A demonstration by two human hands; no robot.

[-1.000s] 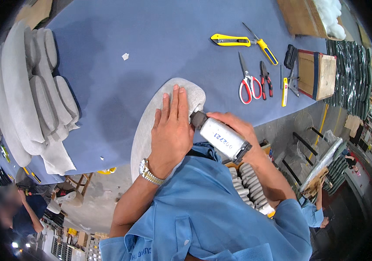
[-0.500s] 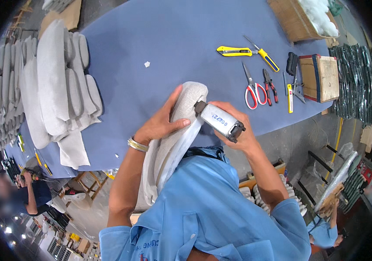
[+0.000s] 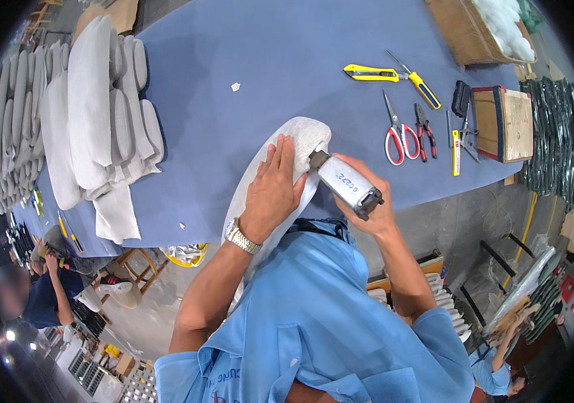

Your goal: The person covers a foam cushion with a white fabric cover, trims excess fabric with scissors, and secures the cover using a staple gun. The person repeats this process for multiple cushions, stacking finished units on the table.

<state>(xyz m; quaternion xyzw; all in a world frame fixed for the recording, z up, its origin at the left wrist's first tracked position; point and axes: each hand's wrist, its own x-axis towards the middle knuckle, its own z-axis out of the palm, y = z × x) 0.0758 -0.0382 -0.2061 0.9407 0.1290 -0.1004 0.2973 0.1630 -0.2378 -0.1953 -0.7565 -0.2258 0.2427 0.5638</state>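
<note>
A long pad covered in light grey fabric [image 3: 305, 129] leans between my body and the near edge of the blue table. My left hand [image 3: 271, 191] lies on the pad's broad face, fingers stretched out together and thumb apart. My right hand [image 3: 379, 205] is wrapped round a silver staple gun [image 3: 346, 181] with black ends. The gun's nose meets the pad's right edge near its rounded top end. The lower part of the pad is hidden by my left forearm and shirt.
Stacked grey pads [image 3: 89, 107] cover the table's left side. On the right lie yellow cutters [image 3: 371, 72], a screwdriver [image 3: 424, 90], red-handled scissors [image 3: 401, 138], pliers [image 3: 425, 131] and a wooden box [image 3: 502, 124]. A carton [image 3: 458, 30] holds white stuffing. Other people work at both sides.
My left hand has gone from gripping the pad's side to lying flat across it. The pad has turned, showing more of its broad face. The staple gun stays at its edge.
</note>
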